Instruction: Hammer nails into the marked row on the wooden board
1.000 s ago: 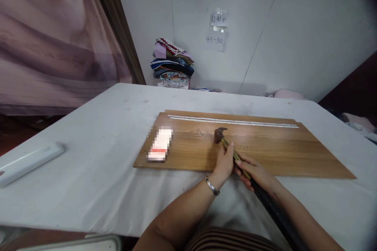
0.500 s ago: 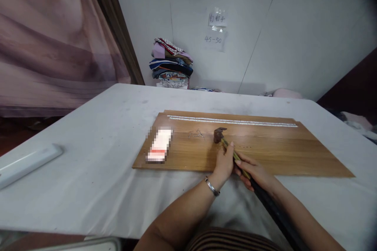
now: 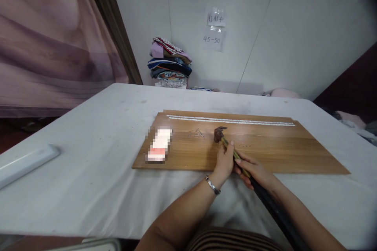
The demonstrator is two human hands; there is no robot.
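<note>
A wooden board point(image 3: 279, 153) lies on the white table point(image 3: 97, 157). A claw hammer point(image 3: 219, 134) rests with its head on the board, its shaft running back toward me into a long black grip. My right hand point(image 3: 255, 170) is wrapped round the shaft. My left hand point(image 3: 224, 161) rests beside it with fingers curled against the shaft, a bracelet on the wrist. Several loose nails point(image 3: 196, 134) lie left of the hammer head. A few small dots, perhaps nail heads point(image 3: 244, 146), show on the board right of my hands.
A blurred white and red box point(image 3: 159, 145) sits on the board's left end. A pale metal strip point(image 3: 229, 120) runs along the board's far edge. A white bar-shaped object point(image 3: 26, 160) lies at the table's left. Folded clothes point(image 3: 170, 62) are stacked behind, against the wall.
Only the camera has drifted slightly; hands and hammer stay where they were.
</note>
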